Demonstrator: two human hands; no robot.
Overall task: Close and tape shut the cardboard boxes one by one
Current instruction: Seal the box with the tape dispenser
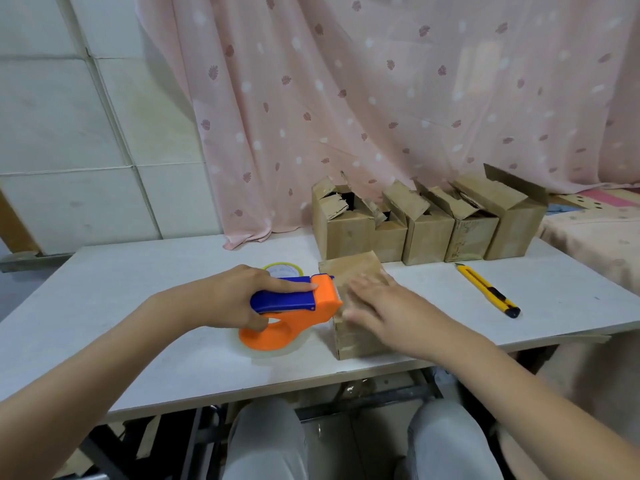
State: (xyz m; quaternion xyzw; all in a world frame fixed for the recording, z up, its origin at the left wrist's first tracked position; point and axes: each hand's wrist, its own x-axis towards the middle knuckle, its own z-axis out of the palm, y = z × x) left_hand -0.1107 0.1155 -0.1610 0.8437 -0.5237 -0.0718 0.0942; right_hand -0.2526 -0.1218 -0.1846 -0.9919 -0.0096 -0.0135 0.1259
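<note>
A small closed cardboard box (353, 271) sits on the white table (138, 278) in front of me. My right hand (377, 303) lies flat on its top, fingers spread, blurred. My left hand (242, 296) grips the blue handle of an orange tape dispenser (294, 313), index finger laid along the top. The dispenser's toothed front edge is at the box's left top edge. Several open cardboard boxes (426, 223) with raised, torn flaps stand in a row at the back of the table.
A yellow utility knife (488, 291) lies on the table to the right of the box. A roll of tape (282, 270) peeks out behind my left hand. A pink curtain (381, 98) hangs behind the boxes. My knees are under the table's front edge.
</note>
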